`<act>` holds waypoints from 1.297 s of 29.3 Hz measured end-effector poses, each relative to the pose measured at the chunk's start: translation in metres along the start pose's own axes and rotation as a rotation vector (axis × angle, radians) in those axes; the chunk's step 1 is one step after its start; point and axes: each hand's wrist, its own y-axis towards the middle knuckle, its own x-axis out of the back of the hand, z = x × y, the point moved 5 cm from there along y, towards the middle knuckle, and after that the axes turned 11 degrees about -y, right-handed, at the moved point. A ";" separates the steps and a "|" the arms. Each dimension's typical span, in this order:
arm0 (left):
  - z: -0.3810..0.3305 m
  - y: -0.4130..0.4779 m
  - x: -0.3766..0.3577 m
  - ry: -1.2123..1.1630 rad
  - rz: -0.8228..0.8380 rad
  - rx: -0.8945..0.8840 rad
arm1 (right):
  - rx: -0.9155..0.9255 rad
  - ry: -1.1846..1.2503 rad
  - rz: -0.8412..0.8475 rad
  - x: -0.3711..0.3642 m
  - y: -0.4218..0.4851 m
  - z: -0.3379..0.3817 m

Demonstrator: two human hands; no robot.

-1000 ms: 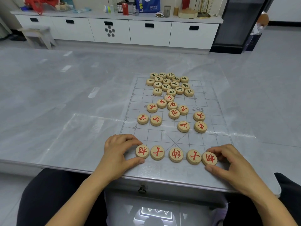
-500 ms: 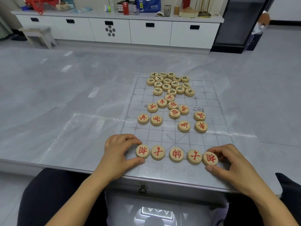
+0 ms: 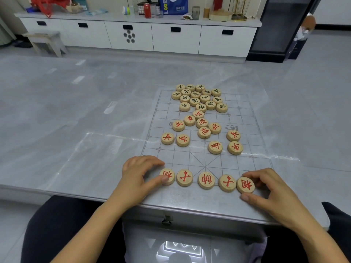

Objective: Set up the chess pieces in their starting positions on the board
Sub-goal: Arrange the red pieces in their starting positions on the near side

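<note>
A clear plastic xiangqi board lies on the grey table. Several red-lettered wooden discs stand in a row along its near edge. My left hand pinches the row's leftmost disc between thumb and fingers. My right hand grips the rightmost disc the same way. Between them sit two advisor discs and the general. More red discs lie scattered mid-board. Black-lettered discs cluster at the far end.
The table's near edge runs just below my hands, with a drawer knob under it. A white cabinet with clutter on top stands across the room, and a small stool at far left.
Almost nothing: both hands stay on the end discs of the near row, which has barely shifted.
</note>
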 end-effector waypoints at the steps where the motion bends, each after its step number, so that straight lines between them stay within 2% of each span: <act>1: 0.001 0.001 0.001 -0.011 0.001 0.005 | -0.003 0.007 0.004 0.000 0.000 -0.001; 11: 0.005 0.011 0.012 -0.274 0.027 0.105 | -0.005 0.097 -0.017 0.000 0.000 -0.006; 18: 0.027 0.025 0.049 -0.363 -0.322 0.166 | -0.044 0.158 -0.054 0.003 0.000 -0.006; 20: 0.030 0.027 0.055 -0.361 -0.353 0.157 | -0.087 0.217 -0.084 0.005 0.001 -0.007; 23: 0.029 0.023 0.046 -0.325 -0.275 0.142 | -0.122 0.263 -0.140 0.006 0.003 -0.008; 27: 0.028 0.022 0.036 -0.074 -0.156 0.039 | -0.146 0.242 -0.155 0.004 0.003 -0.008; 38: 0.026 0.023 0.035 -0.011 -0.179 0.026 | -0.140 0.225 -0.140 0.004 0.002 -0.011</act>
